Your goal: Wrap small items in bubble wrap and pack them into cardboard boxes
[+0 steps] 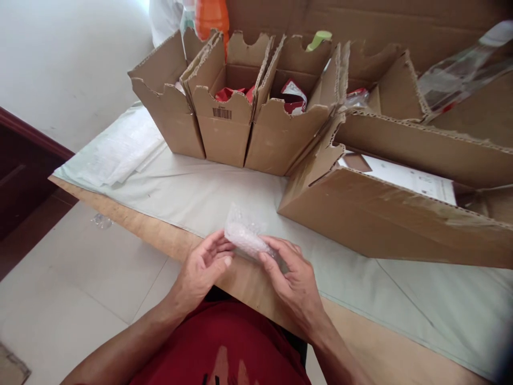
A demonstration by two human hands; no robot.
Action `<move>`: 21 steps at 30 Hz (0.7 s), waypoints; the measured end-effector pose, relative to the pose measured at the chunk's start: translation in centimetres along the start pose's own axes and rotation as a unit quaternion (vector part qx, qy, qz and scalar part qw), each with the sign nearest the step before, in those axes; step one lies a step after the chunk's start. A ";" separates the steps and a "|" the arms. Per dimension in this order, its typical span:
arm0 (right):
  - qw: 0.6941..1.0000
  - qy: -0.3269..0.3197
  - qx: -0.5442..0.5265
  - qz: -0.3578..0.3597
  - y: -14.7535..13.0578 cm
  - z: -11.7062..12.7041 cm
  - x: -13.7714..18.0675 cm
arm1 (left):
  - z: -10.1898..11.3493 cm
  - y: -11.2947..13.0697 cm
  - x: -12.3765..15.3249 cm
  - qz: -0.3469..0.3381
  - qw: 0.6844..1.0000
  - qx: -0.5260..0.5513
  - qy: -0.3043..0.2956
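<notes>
Head view: both hands are close to the body, at the near edge of the worktop (192,198). The left hand (202,270) and the right hand (294,278) each pinch one end of a small bubble wrap bundle (245,238). The fingers are curled around it, not open flat. The bundle sits between the two hands, just above the worktop edge.

It looks like something little is already rolled up in the wrap, but I cannot see what is inside. The far end of the wrap is loose and sticks up, so the wrapping does not look finished. The bundle is not in any box yet.

Past the hands, well away, stand three small boxes in a row. The left box (168,115) is open, and I cannot tell what it holds. The middle box (224,125) has red packets in it. The third box (280,136) has a red and white packet. To the right of the right hand lies a big box (385,219) with a white sheet in it. Beyond the left hand lies a stack of papers (116,152).
</notes>
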State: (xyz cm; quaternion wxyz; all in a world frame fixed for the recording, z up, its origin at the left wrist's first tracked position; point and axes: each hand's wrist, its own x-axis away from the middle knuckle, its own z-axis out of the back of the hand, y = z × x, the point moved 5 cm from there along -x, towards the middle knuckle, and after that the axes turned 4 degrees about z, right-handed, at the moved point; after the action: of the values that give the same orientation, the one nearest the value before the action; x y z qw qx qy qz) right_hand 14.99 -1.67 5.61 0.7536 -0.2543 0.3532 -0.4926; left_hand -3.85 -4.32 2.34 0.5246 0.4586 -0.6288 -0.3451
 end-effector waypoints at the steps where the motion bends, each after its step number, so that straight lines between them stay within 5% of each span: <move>1: 0.999 -0.012 -0.027 -0.018 -0.2 -0.1 0.4 | -0.7 -0.2 -0.1 0.010 0.999 0.032 -0.030; 4: 0.998 -0.016 -0.049 -0.025 -0.7 -0.3 1.5 | -2.4 -0.1 -0.5 0.018 0.994 0.069 -0.080; 9: 0.998 0.065 0.006 -0.015 0.1 1.6 2.6 | -3.3 0.6 -0.2 0.025 0.995 0.030 -0.093; 15: 0.980 -0.041 -0.176 -0.087 0.7 2.3 2.1 | -4.3 1.5 0.3 -0.010 0.978 -0.147 -0.148; 18: 0.979 -0.035 -0.178 -0.093 0.1 2.9 1.8 | -4.8 2.0 0.4 -0.048 0.961 -0.231 -0.146; 21: 0.977 0.006 -0.189 -0.102 0.0 4.2 2.0 | -5.2 1.4 0.5 -0.007 0.953 -0.237 -0.187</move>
State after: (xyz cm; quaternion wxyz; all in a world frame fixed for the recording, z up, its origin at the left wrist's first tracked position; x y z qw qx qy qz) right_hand 18.75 -3.32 7.65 0.6361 -0.4237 0.4163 -0.4926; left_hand 0.95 -4.05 4.92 0.4887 0.2520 -0.6127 -0.5676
